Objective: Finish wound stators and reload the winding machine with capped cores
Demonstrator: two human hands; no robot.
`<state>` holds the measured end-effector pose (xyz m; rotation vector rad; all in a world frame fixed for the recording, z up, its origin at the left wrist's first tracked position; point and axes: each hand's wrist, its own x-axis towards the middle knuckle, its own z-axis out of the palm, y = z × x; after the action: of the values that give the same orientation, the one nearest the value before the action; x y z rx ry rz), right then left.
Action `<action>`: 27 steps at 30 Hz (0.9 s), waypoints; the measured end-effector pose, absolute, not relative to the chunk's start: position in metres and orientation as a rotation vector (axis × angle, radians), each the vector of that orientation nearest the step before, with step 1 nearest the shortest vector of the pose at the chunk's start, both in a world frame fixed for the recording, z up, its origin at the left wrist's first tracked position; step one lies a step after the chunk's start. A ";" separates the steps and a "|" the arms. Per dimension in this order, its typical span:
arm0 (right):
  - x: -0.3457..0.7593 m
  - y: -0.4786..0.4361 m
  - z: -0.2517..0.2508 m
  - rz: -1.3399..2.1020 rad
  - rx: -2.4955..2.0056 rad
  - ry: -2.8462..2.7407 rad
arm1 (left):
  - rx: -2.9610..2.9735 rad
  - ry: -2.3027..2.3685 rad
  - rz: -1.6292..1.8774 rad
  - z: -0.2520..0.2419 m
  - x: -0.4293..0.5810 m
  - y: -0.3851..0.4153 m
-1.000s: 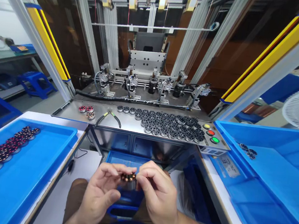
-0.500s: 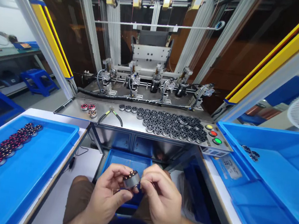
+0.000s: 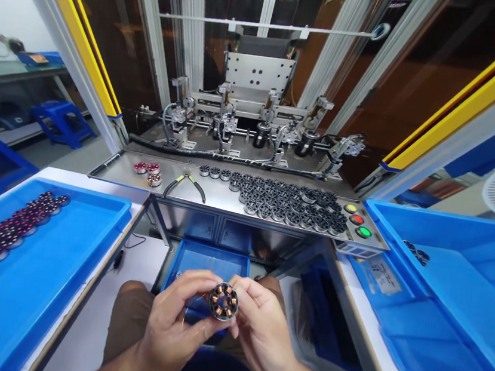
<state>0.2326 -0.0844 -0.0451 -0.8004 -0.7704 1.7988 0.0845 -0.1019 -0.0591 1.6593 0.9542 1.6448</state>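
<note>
Stator (image 3: 223,311) pinched between left fingers (image 3: 193,283), right fingers (image 3: 256,296) curled closed on its side

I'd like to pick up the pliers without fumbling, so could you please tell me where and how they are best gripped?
Probably around both black handles, coming from the near side of the metal bench: the pliers lie flat, handles splayed toward that edge, head toward the machine.
</note>
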 end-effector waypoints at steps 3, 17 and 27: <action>0.232 -0.084 -0.046 1.793 -0.799 -0.781 | 1.670 0.945 1.643 -0.060 0.083 -0.102; 0.249 -0.070 -0.027 0.861 -0.682 -1.674 | 1.020 0.609 1.427 -0.051 0.080 -0.104; 0.273 -0.062 -0.022 0.434 -0.395 -2.030 | 0.665 0.583 1.080 -0.050 0.087 -0.096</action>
<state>0.2726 -0.0619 -0.0219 -0.3950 -2.0297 0.4337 0.0868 -0.0960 -0.0495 0.6652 0.5827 1.0797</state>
